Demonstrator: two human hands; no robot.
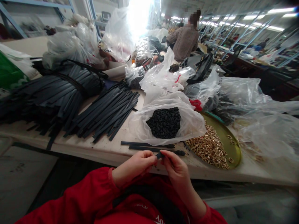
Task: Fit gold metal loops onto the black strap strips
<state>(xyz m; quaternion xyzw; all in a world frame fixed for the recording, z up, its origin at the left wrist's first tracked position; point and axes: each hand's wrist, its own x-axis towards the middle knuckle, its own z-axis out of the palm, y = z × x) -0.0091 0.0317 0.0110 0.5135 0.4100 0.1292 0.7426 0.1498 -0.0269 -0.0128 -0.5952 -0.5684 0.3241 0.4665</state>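
Note:
Close to the table's front edge, my left hand (140,163) pinches a black strap (159,155), most of which is hidden by the fingers. The fingertips of my right hand (176,166) are closed on the strap's other end, right beside the left ones. Just beyond my hands lie two black straps (144,144), side by side, with small pieces at their right ends. Past these stands an open clear plastic bag (137,124) full of small black loops (164,123). To its right, small gold buckles (207,147) are heaped in a round, gold-coloured tray (234,149).
Loose black strips (105,112) and a thick tied bundle of strips (63,90) cover the left of the table (252,174). Plastic bags (233,90) crowd the back and right. A person (185,42) with their back turned is beyond the table.

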